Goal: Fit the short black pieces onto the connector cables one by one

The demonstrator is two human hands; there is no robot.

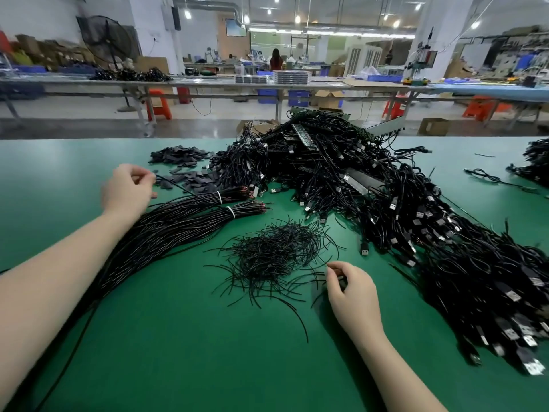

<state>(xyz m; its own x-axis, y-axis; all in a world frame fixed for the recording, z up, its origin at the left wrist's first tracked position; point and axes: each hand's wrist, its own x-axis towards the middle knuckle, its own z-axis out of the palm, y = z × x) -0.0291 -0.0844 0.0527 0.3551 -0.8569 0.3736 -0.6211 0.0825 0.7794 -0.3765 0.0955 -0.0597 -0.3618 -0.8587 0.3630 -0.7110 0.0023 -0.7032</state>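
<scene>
My left hand (pixel 127 190) is pinched on the end of one thin black cable (pixel 181 185) drawn out from the tied cable bundles (pixel 178 221) that lie across the green table (pixel 184 337). My right hand (pixel 350 292) rests at the right edge of a loose pile of short thin black pieces (pixel 267 257), fingers curled around a thin black piece. A heap of flat short black sleeves (pixel 184 168) lies beyond my left hand.
A large tangled mound of black USB connector cables (pixel 386 203) fills the right and far side of the table. More cables (pixel 534 162) lie at the far right edge. Other workbenches, stools, boxes and a person stand in the background.
</scene>
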